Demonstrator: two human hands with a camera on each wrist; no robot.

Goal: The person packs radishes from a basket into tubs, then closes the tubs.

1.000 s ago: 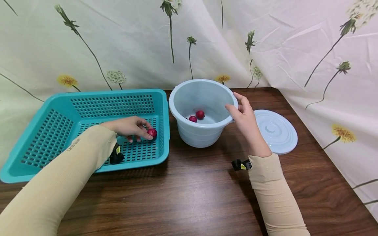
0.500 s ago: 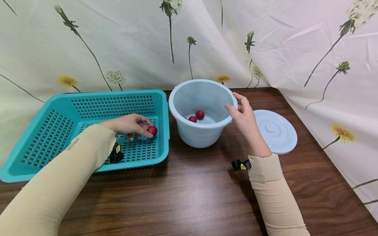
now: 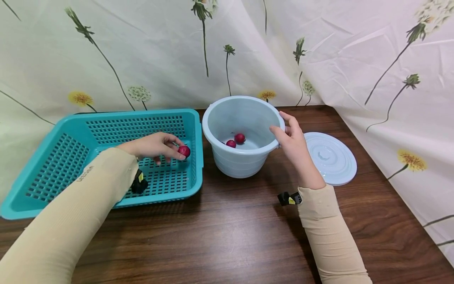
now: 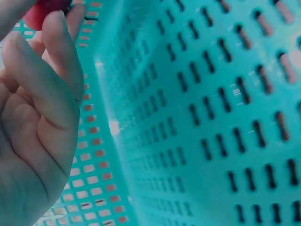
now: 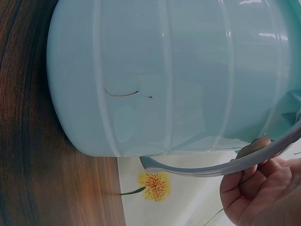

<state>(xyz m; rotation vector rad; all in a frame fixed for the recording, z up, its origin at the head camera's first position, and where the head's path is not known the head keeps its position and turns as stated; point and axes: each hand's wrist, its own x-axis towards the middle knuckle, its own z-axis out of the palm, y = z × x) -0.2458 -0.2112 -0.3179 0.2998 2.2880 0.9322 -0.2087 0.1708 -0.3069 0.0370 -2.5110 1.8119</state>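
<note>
In the head view my left hand (image 3: 157, 146) pinches a round red radish (image 3: 184, 151) between thumb and fingers, inside the teal perforated basket (image 3: 199, 157), near its right wall. The left wrist view cuts off part of this radish (image 4: 42, 13); a thin dark strand shows beside it. My right hand (image 3: 293, 138) grips the right rim of a light blue bucket (image 3: 238, 163), thumb on the near side. In the right wrist view its fingers curl by the bucket's handle (image 5: 202, 170). Two radishes lie in the bucket, one (image 3: 239, 138) slightly behind the other (image 3: 231, 143).
A light blue round lid (image 3: 331, 157) lies flat on the dark wooden table (image 3: 227, 236), right of the bucket. A white flowered cloth (image 3: 159, 51) hangs behind the table and along its right side. The bucket stands just right of the basket.
My left hand has raised the radish slightly and moved it a little toward the far side of the basket. The right hand keeps its hold on the bucket rim.
</note>
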